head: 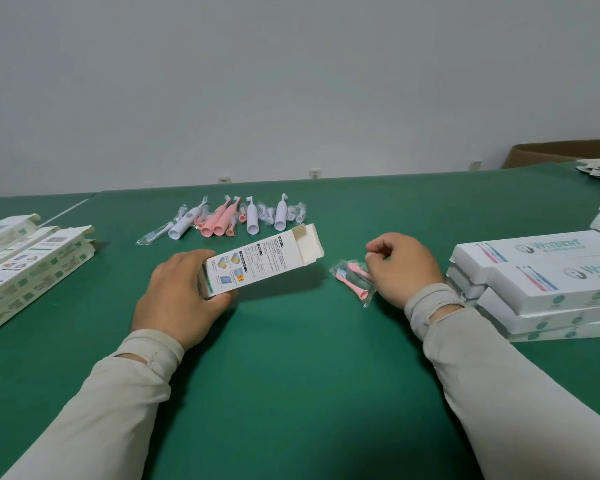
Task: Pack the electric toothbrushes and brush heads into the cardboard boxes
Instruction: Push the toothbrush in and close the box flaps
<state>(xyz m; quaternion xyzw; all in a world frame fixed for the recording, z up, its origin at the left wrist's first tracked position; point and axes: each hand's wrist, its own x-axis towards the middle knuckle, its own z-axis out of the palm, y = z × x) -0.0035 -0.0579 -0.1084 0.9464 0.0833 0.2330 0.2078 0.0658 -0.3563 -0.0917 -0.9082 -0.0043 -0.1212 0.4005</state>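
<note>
A: Where does the open box sit relative to the pink brush heads?

B: The left hand point(181, 299) grips the box point(260, 263) by its near, closed end, fingers curled round it. Its long axis runs up and to the right, so the open mouth with its raised flap faces the right hand point(402, 268). The box looks lifted a little off the green table point(291, 375), judging by the shadow under it.

A: And the brush heads?

B: The pink brush heads point(352, 280), sealed in a clear bag, lie on the table just to the right of the open mouth, touching the right hand. That hand's fingers are curled at the top edge of the bag; it seems to pinch the plastic, though the contact itself is hard to make out.

A: So which hand is nearer the bag?

B: The right one, plainly. The bag lies slantwise, roughly crossing the box's axis, so it probably needs turning to line up before it slides in.

A: What else waits?

B: The toothbrushes point(229, 220), white and pink, lie in a row farther back.
</note>
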